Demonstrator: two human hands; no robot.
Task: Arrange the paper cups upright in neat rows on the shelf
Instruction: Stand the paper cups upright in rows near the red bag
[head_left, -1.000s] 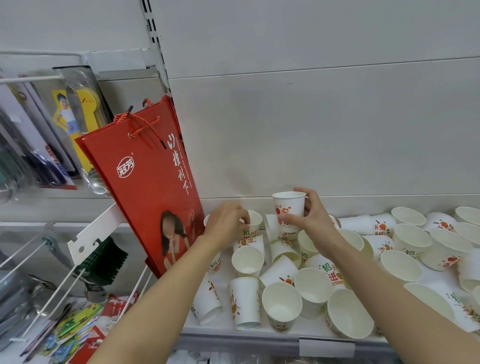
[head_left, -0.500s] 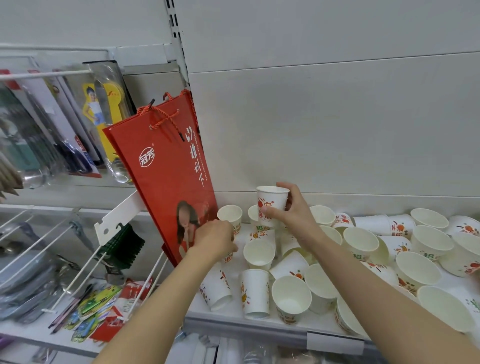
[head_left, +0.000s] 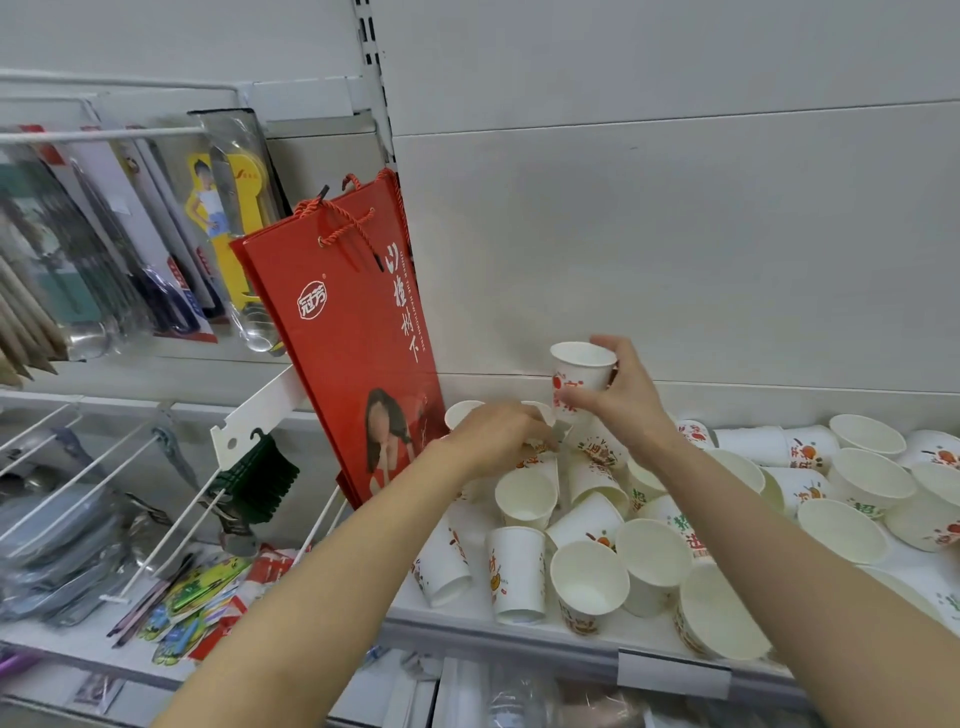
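Several white paper cups with red and green print lie jumbled on the white shelf (head_left: 519, 626), some upright, some on their sides. My right hand (head_left: 626, 400) holds one cup (head_left: 581, 371) upright in the air near the back wall. My left hand (head_left: 498, 436) reaches palm down into the pile at the back left, fingers curled over a cup (head_left: 540, 453) that is mostly hidden; I cannot tell if it is gripped. An upright cup (head_left: 525, 500) stands just in front of that hand. Another (head_left: 462, 413) stands behind it by the bag.
A red paper gift bag (head_left: 353, 332) leans against the shelf's left end. Left of it are wire hooks (head_left: 171, 535) with packaged utensils (head_left: 119, 260). A price-tag holder (head_left: 674, 673) sits on the shelf's front edge. More cups (head_left: 867, 480) crowd the right side.
My right hand has carried its cup slightly right and higher above the pile. My left hand has moved from beside the red bag rightward onto the cups at the back.
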